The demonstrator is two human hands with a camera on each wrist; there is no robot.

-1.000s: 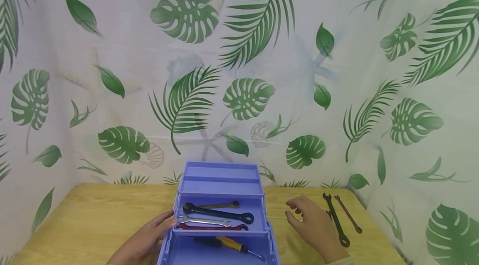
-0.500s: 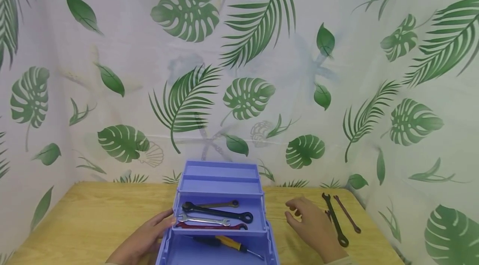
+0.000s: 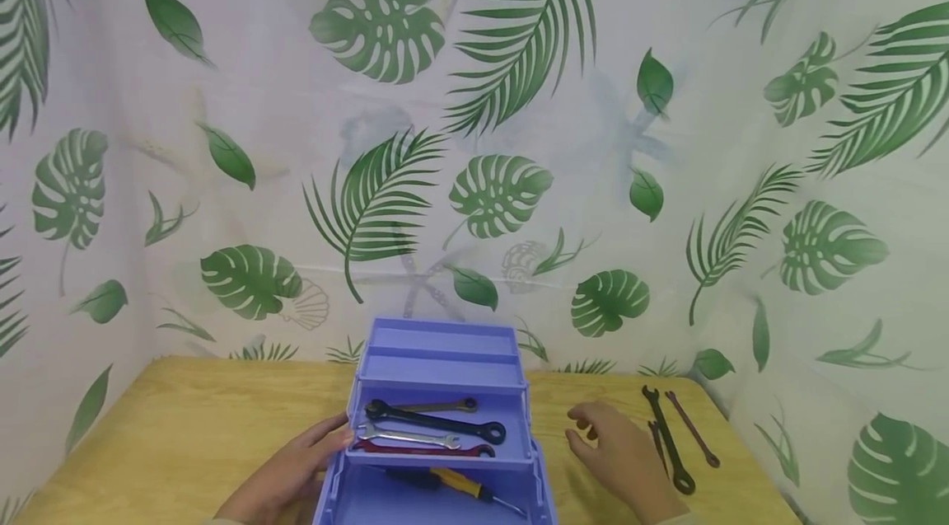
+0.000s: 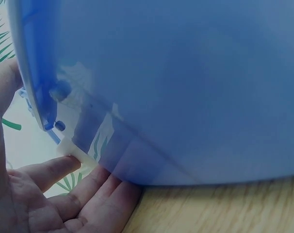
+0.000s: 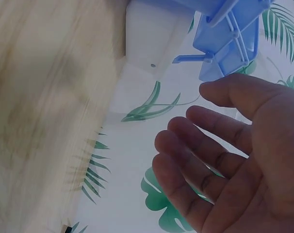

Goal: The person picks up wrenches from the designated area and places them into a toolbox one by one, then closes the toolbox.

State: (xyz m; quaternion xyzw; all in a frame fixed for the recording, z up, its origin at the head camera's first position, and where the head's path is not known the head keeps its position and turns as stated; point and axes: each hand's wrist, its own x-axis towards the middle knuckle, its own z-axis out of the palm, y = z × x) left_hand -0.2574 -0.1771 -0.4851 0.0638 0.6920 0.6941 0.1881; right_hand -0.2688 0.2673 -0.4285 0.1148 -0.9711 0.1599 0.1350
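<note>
Preferably, with the surface (image 3: 208,426) beneath it, the one blue toolbox (image 3: 443,371) should be braced lightly by the left hand (image 3: 306,456), whose fairly straight fingers touch its side, so the loosely curled right hand (image 3: 617,452), holding nothing, can work without jolting it. Four wrenches (image 3: 437,423) lie in its middle tray (image 3: 437,464), two more and one partly hidden dark tool (image 3: 658,447) beside the right hand, and one screwdriver (image 3: 458,483) below.

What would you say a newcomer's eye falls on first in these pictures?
Most likely the open blue toolbox, bottom centre in the head view between the left hand and right hand, with wrenches in its raised tray. The leafy backdrop behind it, filling most of that view, would probably compete.
</note>
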